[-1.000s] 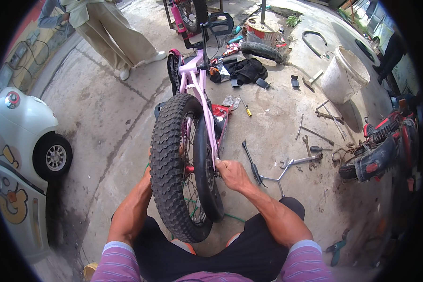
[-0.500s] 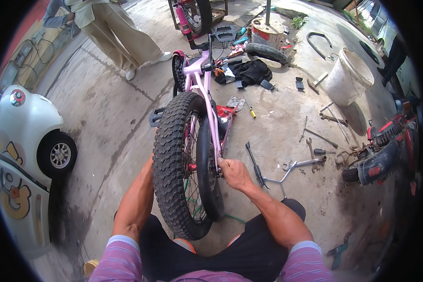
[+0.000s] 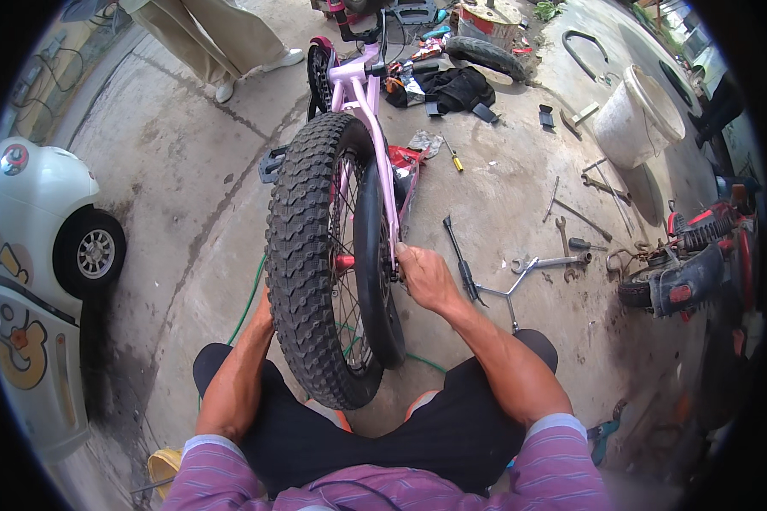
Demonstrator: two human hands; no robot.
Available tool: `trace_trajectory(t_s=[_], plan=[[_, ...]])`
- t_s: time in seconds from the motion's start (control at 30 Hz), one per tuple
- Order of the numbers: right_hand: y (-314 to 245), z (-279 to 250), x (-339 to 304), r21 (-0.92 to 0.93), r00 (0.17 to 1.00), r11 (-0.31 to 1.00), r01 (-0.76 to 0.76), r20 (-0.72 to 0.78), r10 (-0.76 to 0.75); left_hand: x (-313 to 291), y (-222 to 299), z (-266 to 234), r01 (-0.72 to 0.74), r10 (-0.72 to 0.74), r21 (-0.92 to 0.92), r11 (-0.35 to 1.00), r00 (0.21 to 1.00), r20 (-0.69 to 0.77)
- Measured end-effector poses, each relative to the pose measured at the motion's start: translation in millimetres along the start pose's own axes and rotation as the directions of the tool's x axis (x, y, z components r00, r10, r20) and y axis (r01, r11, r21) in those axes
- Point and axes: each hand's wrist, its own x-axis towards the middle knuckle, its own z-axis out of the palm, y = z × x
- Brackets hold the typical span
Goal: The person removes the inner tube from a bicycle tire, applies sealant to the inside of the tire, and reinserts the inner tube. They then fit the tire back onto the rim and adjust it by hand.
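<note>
A bicycle with a pale pink frame [image 3: 367, 89] stands in front of me. Its fat, knobby tyre [image 3: 311, 221] is between my arms and knees. A smooth black rubber loop [image 3: 369, 255] hangs along the right side of that wheel. My right hand [image 3: 424, 274] is closed on the end of the pink frame stay by the axle, thumb on top. My left forearm [image 3: 247, 349] reaches to the tyre's left side, where the tyre hides the fingers. Inside the wheel, a red hub [image 3: 344, 262] shows between the spokes.
Right of the bicycle lie a black-handled tool [image 3: 462, 260], wrenches [image 3: 547, 262] and a yellow screwdriver [image 3: 455, 156]. Farther off are a white bucket [image 3: 635, 123] and a loose tyre [image 3: 490, 56]. A white toy-like car [image 3: 38, 204] stands left; a person in beige trousers [image 3: 213, 34] stands beyond.
The view has tipped down slightly, so the scene sits higher. My left forearm has shifted lower along the tyre, uncovering a green hose. My right hand keeps its place at the frame end.
</note>
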Motion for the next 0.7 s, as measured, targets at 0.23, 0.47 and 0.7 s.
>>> trace_trajectory(t_s=[0.23, 0.47, 0.7], plan=[[0, 3, -15, -0.045, 0.998, 0.998, -0.041, 0.053, 0.044, -3, 6, 4, 0.005, -0.005, 0.003, 1.000, 0.999, 0.032], [6, 1, -25, -0.111, 0.996, 0.993, 0.028, 0.089, -0.018, -4, 10, 5, 0.013, -0.013, 0.002, 1.000, 0.999, 0.048], [3, -6, -33, -0.277, 0.976, 0.938, 0.209, 0.115, -0.183, -7, 9, -2, 0.023, -0.023, -0.008, 1.000, 0.998, 0.053]])
